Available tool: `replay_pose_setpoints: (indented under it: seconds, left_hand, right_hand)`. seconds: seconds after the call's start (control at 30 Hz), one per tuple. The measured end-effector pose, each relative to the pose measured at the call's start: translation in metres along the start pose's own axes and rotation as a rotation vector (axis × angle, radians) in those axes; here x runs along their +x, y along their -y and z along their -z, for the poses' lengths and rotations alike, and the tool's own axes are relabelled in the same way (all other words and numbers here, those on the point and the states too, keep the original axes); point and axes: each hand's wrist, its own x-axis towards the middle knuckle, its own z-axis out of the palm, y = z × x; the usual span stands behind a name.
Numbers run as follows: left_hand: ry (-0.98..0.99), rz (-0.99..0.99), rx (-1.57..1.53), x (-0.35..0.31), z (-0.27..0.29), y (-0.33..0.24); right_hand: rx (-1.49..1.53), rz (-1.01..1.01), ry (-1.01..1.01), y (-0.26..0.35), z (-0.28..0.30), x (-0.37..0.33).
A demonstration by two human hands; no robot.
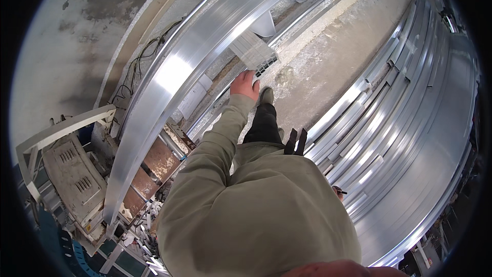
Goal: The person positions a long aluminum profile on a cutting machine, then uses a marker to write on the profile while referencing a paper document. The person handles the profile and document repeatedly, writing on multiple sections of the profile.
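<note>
My left hand (245,85) reaches forward, thumb and fingers apart, with nothing visible in its grasp. It is right beside the near end of a stack of short silver profiles (253,53), whose hollow ends face me; whether the fingertips touch it I cannot tell. Only a small part of my right hand (337,190) shows past my right side. A thin dark pen-like stick (344,192) pokes out from it, and my body hides most of the fingers. Long silver metal profiles (374,118) lie close to that hand.
A long, wide metal profile (179,66) runs along my left, above a bench with rusty plates (156,166). A beige machine housing (74,172) stands at the lower left, near metal offcuts (148,225). Cables (138,64) hang behind the profile. My shoe (266,95) is on the concrete walkway (323,56).
</note>
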Motion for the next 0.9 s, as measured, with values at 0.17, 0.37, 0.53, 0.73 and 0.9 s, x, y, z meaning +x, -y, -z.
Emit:
replay_pose_setpoints:
  seconds: [0.17,0.37,0.53,0.73,0.9]
  left_hand:
    - [-0.07,-0.145,0.378,0.181,-0.059,0.0]
    - [0.151,0.059,0.549,0.298,-0.105,0.005]
    - [0.34,0.184,0.635,0.318,-0.129,0.016]
    - [0.305,0.313,0.448,0.308,-0.127,0.003]
    - [0.028,-0.282,0.124,0.189,-0.044,-0.088]
  right_hand:
    - [0.068,-0.051,0.077,0.092,-0.04,-0.027]
    - [0.05,-0.004,0.076,0.197,-0.09,-0.047]
    - [0.105,-0.054,0.055,0.2,-0.109,-0.082]
    - [0.027,-0.039,0.079,0.193,-0.094,-0.054]
    - [0.154,0.104,0.253,0.204,-0.104,-0.013]
